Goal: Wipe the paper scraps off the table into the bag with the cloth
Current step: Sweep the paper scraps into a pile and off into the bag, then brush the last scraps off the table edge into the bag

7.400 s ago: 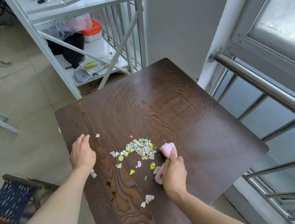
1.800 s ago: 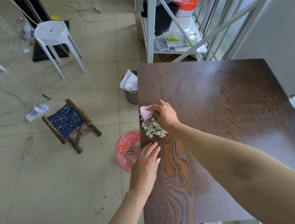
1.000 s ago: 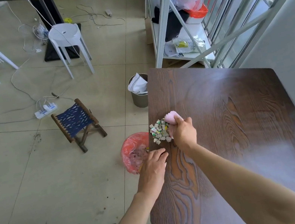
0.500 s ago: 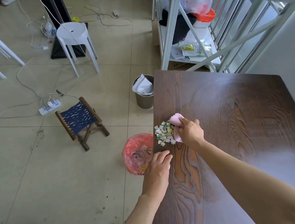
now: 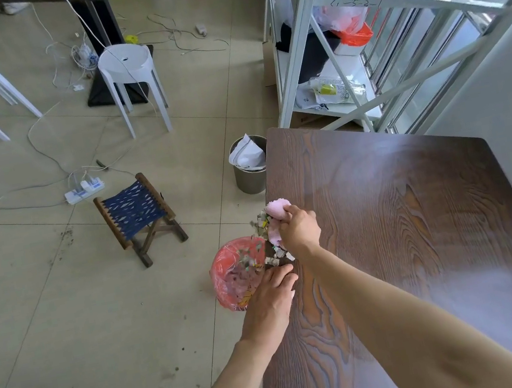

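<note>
My right hand (image 5: 300, 229) grips a pink cloth (image 5: 277, 215) at the left edge of the dark wooden table (image 5: 409, 235). Small paper scraps (image 5: 268, 243) are spilling over that edge; some are blurred in mid-air above the red plastic bag (image 5: 231, 273) on the floor beside the table. A few scraps still lie on the table edge under the cloth. My left hand (image 5: 271, 297) rests flat on the table edge just below the scraps, above the bag's near side, fingers together and empty.
A grey bin (image 5: 249, 174) with white paper stands by the table's far left corner. A folding stool (image 5: 138, 214) with blue webbing, a white plastic stool (image 5: 131, 79) and cables with a power strip (image 5: 84, 190) are on the floor. A white metal shelf rack (image 5: 340, 42) stands behind the table.
My right hand has pushed the cloth and scrap pile left to the table edge; scraps now fall off toward the red bag. My left hand stays at the edge.
</note>
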Tool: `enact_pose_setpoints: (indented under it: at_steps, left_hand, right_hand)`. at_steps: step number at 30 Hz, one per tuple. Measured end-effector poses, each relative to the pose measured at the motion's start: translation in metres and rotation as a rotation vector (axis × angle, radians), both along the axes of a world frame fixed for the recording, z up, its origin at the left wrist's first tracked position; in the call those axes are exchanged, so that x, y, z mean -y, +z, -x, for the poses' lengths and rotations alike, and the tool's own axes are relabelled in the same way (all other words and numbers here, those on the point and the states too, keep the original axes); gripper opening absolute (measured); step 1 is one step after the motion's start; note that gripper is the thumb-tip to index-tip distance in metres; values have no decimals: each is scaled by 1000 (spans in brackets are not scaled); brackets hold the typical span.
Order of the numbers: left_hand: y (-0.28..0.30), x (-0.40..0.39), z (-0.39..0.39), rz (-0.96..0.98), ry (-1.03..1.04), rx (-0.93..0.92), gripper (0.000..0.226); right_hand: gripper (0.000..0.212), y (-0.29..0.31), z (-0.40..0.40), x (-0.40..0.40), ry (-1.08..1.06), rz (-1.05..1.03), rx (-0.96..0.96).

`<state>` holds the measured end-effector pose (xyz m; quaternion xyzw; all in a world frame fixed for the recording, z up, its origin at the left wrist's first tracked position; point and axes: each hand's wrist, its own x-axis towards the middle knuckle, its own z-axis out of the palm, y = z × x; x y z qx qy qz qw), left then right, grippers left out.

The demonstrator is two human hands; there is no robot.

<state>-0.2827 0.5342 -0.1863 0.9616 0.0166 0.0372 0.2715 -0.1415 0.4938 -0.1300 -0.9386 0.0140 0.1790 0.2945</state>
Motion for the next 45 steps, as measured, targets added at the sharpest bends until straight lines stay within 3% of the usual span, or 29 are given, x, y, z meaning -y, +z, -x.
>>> enact_pose_setpoints:
  at_steps: [27, 33, 38, 45]
  left_hand:
    - [2, 1, -2, 20, 14, 14, 32]
    - [6, 1, 1, 24, -14, -6, 33]
    - [9, -4, 17, 26, -56, 34, 31]
    - [9, -4, 32, 21, -59, 48, 30]
  right_hand:
    - [40, 13, -41, -20, 291, -158, 34]
    - [38, 27, -37, 39, 231, -84, 186]
    - [34, 12, -3, 87, 209, 161, 76]
    - [42, 0, 52, 64, 56, 37, 28]
